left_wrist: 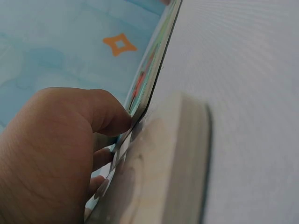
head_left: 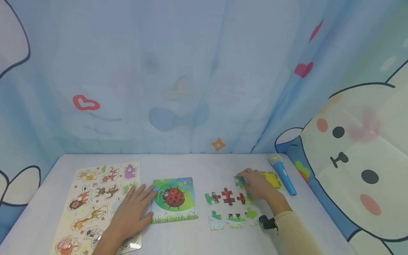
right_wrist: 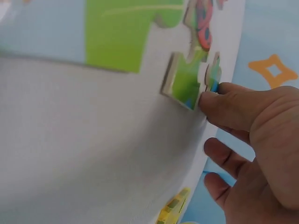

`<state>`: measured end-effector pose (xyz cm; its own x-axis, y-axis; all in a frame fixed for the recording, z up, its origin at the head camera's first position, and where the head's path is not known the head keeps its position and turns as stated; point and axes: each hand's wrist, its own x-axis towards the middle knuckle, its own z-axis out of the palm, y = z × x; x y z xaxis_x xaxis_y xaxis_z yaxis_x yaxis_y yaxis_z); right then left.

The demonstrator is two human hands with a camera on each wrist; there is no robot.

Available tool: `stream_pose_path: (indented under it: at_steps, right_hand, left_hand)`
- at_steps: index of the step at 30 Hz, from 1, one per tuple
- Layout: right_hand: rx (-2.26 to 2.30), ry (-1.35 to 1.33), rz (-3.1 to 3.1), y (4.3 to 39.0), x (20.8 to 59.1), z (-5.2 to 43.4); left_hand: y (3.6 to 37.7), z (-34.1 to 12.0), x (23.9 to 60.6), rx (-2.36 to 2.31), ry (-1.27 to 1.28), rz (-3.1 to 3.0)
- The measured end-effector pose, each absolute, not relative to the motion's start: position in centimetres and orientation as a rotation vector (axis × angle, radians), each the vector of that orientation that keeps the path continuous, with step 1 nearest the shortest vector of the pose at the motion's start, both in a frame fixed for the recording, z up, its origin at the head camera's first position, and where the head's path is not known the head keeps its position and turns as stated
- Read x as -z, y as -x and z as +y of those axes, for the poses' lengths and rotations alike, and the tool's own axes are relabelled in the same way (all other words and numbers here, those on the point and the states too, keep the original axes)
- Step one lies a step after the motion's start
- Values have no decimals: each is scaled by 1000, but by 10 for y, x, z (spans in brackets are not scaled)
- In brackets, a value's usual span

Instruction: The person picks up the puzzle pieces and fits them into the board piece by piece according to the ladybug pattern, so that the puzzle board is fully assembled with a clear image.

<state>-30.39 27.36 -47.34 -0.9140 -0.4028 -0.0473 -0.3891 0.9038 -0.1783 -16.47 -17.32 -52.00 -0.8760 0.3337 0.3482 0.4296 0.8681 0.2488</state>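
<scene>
My right hand [head_left: 256,184] is at the top right of a group of loose jigsaw pieces. Thumb and forefinger pinch a small green-and-blue puzzle piece [right_wrist: 213,73], partly hidden behind them in the right wrist view; the other fingers are spread. Beside it lies another green piece [right_wrist: 185,79]. A red piece [head_left: 227,196] sits mid-group, with green pieces around it. Palm down, my left hand [head_left: 132,214] lies over the right side of the animal board [head_left: 71,212]. Its fingertips reach the left edge of the square ladybird picture [head_left: 189,184], and the thumb [left_wrist: 110,114] touches that edge.
A blue toy microphone [head_left: 285,177] lies at the right of the table, next to a yellow piece [head_left: 272,180] partly behind my right hand. A light blue printed curtain [head_left: 191,88] hangs along the table's back edge. White cloth [head_left: 178,241] covers the table.
</scene>
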Motion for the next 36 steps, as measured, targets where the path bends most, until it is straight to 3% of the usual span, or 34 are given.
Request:
stream_pose_path:
  at_steps: [15,36]
  right_hand:
    - [232,769,3048,308,458,262]
    - [291,1063,2890,295,452,178]
  left_hand:
    - [165,-173,520,467,572,-2746]
    - [165,-173,519,465,570,-2747]
